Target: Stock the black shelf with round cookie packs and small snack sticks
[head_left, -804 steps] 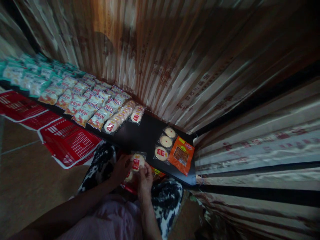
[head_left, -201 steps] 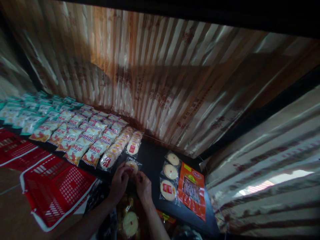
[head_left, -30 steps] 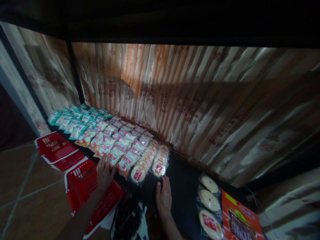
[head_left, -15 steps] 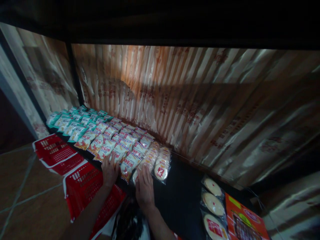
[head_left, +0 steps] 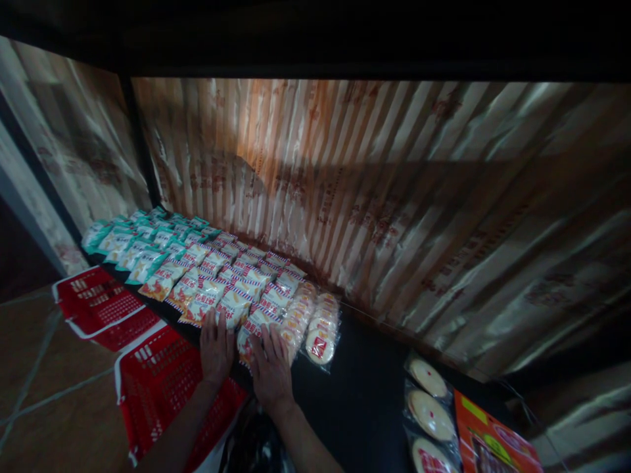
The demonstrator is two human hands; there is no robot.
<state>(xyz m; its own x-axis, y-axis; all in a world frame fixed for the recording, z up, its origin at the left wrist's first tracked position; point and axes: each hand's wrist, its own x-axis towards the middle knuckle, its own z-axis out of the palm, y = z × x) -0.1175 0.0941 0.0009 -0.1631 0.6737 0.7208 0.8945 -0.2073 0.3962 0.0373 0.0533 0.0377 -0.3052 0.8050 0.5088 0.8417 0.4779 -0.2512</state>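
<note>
Rows of white snack bags with striped edges (head_left: 203, 303) lie on a black shelf (head_left: 355, 368). My left hand (head_left: 217, 348) rests with fingers stretched out on the front edge of these bags. My right hand (head_left: 271, 368), fingers also apart, lies over the front bag at the right end of the rows; its fingertips cover part of that bag. Just right of it are two columns of round crackers in clear wrap (head_left: 320, 341). Teal snack bags (head_left: 148, 263) fill the shelf's left end. Neither hand grips anything that I can see.
Red shopping baskets (head_left: 167, 381) stand on the floor along the shelf's front left. Round wrapped crackers (head_left: 431, 414) and an orange packet (head_left: 493, 437) lie at the right. Wrinkled striped sheeting (head_left: 315, 171) backs the shelf, and a dark board hangs above.
My right hand has shifted left from the round crackers onto the striped-edge snack bag. My left hand stays near the front of the bags. The view has moved slightly.
</note>
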